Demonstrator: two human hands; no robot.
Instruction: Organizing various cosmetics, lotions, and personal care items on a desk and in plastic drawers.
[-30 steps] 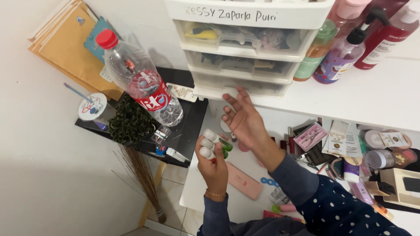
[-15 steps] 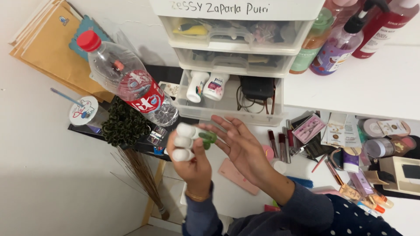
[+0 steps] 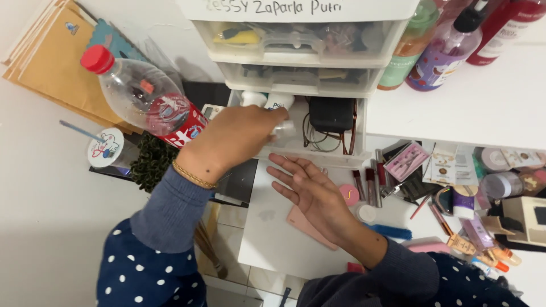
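**Reaching into the open bottom drawer**

Reaching forward, your left hand (image 3: 236,136) is over the front left part of the open drawer (image 3: 301,149), the lowest one in the clear plastic drawer unit (image 3: 301,51). Its fingers are curled and blurred, and you cannot tell from here whether they are clamped on anything. Two small white bottles (image 3: 267,100) lie at the back of that drawer, just past your knuckles, and a black box with coiled cables (image 3: 331,116) fills its right half. Your right hand (image 3: 310,190) hovers palm up just below the drawer's front edge, fingers spread apart and holding nothing, above the white bench (image 3: 267,233). A clear water bottle with a red cap (image 3: 133,94) leans to the left of your wrist.
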